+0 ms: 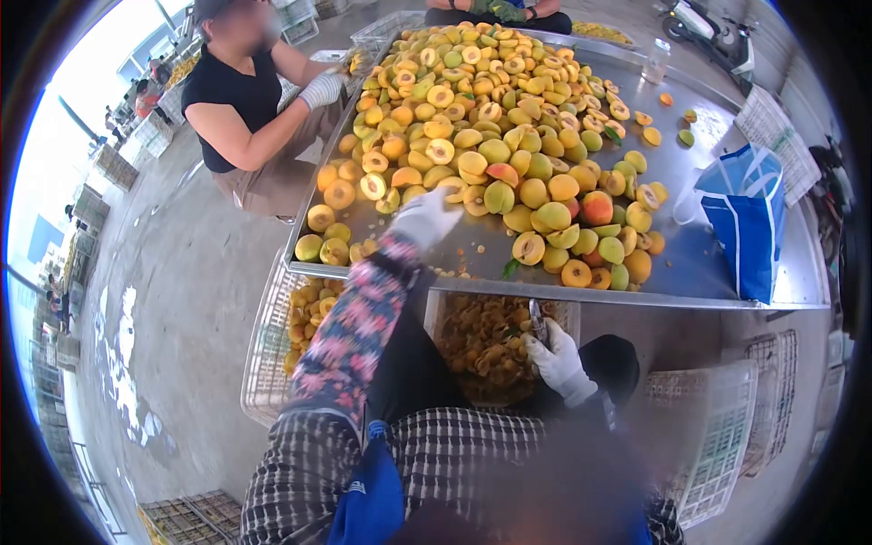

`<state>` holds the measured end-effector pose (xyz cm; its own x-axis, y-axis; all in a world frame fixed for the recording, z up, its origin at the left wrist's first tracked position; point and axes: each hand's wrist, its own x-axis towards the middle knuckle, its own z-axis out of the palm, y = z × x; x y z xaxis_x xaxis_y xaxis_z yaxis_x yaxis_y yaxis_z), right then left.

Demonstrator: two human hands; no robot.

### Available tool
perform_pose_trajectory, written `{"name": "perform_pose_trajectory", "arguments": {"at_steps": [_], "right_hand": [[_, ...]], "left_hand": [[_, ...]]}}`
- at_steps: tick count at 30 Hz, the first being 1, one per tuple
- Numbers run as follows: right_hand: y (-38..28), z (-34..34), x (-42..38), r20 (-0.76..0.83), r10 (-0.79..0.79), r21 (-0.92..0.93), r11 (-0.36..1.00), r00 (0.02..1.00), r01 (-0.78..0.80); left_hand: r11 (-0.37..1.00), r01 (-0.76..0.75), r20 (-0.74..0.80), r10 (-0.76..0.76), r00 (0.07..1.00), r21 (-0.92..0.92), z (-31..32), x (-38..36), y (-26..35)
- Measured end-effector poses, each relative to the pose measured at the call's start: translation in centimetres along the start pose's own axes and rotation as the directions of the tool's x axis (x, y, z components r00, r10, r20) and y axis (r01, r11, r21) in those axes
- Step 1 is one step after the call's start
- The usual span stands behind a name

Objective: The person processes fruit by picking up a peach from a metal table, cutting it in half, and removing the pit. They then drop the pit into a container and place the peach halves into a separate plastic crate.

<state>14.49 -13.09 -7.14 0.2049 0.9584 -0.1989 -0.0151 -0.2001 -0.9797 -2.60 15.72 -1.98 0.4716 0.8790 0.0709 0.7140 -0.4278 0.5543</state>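
Observation:
My left hand (427,219), in a white glove, reaches over the near edge of a large heap of peaches (509,136). Its outstretched fingers are right at a yellow peach half (451,189). Whole fruit and halves, some with the pit showing, lie around it. Below the table's front edge, my right hand (560,365), also gloved, is closed around a small shiny metal hand tool (539,322) held upright. The tool's exact kind does not show. Under it stands a crate full of brownish pits and scraps (486,341).
The metal table (686,173) carries a blue-and-white bag (747,222) and a clear bottle (655,62). A white crate of peaches (268,341) stands below left, more crates (718,436) at right. A gloved co-worker (241,104) sits at left; another person's gloved hands (498,10) show beyond the heap.

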Motion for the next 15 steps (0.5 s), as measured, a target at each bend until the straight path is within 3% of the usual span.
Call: {"name": "perform_pose_trajectory", "arguments": {"at_steps": [4,8,9,11,12,15], "right_hand": [[0.1,-0.6,-0.7,0.016,0.056,0.054,0.997,0.998,-0.057],[-0.1,-0.6,-1.4,0.047,0.138,0.174,0.974,0.989,-0.144],[0.0,-0.7,-1.5,0.063,0.144,0.197,0.968,0.988,-0.154],[-1.0,-0.7,-1.8,0.063,0.143,0.139,0.979,0.988,-0.151],[-1.4,-0.5,-1.9,0.067,0.142,0.11,0.983,0.988,-0.149],[-1.1,-0.4,-1.4,0.104,0.15,0.081,0.984,0.983,-0.158]], "left_hand": [[0.988,0.142,-0.053,-0.145,0.988,-0.052,5.9,4.5,1.2],[0.961,0.161,-0.184,-0.204,0.962,-0.224,7.7,4.5,0.8],[0.839,0.252,-0.054,-0.316,0.947,-0.483,8.1,4.5,0.1],[0.382,0.426,0.268,-0.401,0.876,-0.82,6.7,3.7,-0.5],[0.261,0.447,0.377,-0.278,0.883,-0.856,4.5,2.7,-0.8],[-0.354,0.339,0.403,-0.125,0.907,-0.872,1.5,-0.6,-0.2]]}}
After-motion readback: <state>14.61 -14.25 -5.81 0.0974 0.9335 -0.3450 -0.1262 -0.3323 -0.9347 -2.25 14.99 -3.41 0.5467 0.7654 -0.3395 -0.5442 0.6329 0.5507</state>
